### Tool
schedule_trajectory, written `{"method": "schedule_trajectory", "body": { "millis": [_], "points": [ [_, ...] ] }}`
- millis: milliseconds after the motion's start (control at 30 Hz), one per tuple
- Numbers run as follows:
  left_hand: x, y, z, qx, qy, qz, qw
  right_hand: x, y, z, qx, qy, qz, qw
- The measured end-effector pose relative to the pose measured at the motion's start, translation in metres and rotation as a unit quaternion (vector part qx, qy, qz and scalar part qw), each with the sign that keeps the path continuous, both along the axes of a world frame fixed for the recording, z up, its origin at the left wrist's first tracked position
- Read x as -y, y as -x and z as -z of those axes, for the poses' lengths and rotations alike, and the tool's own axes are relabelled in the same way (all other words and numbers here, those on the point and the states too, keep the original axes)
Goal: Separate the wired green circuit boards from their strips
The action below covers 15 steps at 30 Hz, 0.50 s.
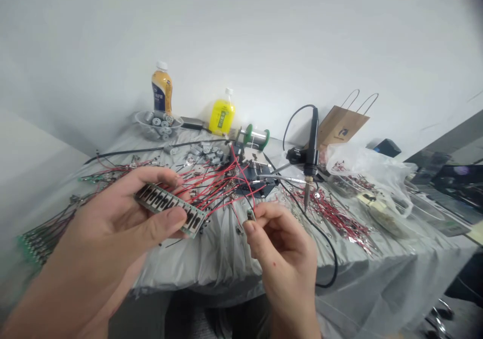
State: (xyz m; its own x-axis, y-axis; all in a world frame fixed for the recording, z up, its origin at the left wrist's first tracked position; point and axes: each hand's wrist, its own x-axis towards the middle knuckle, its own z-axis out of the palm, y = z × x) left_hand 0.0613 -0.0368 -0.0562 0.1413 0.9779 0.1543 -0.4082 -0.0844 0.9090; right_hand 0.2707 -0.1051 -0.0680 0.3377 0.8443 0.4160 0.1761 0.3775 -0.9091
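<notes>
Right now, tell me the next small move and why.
Perhaps set the small, dark greenish piece down: the right hand pinches it, apart from the long rectangular circuit board in the left hand, so releasing it should free the right grip.

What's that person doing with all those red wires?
Someone is holding two things above a table covered with a pale sheet. Their left hand holds a circuit board, and their right hand pinches a tiny piece too small to make out. Lots of red wires lie beyond the hands. A soldering iron points tip down on the right, and a bottle stands at the back.
</notes>
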Motion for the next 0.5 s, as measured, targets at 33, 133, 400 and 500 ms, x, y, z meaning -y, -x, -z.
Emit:
{"method": "schedule_trajectory", "body": {
  "millis": [33,133,400,500],
  "points": [
    [0.000,0.000,0.000,-0.001,0.000,0.003,1.000,0.001,-0.001,0.000,0.031,-0.007,0.021,0.999],
    [0.000,-0.002,0.000,0.000,-0.002,0.018,1.000,0.003,-0.002,-0.001,0.087,-0.025,0.056,0.994],
    [0.001,-0.007,0.002,-0.008,0.001,-0.010,1.000,0.007,-0.008,-0.004,0.117,-0.033,0.046,0.991],
    [0.001,-0.005,0.003,-0.008,-0.006,-0.006,1.000,0.006,-0.012,-0.005,0.127,-0.030,0.037,0.991]
  ]
}}
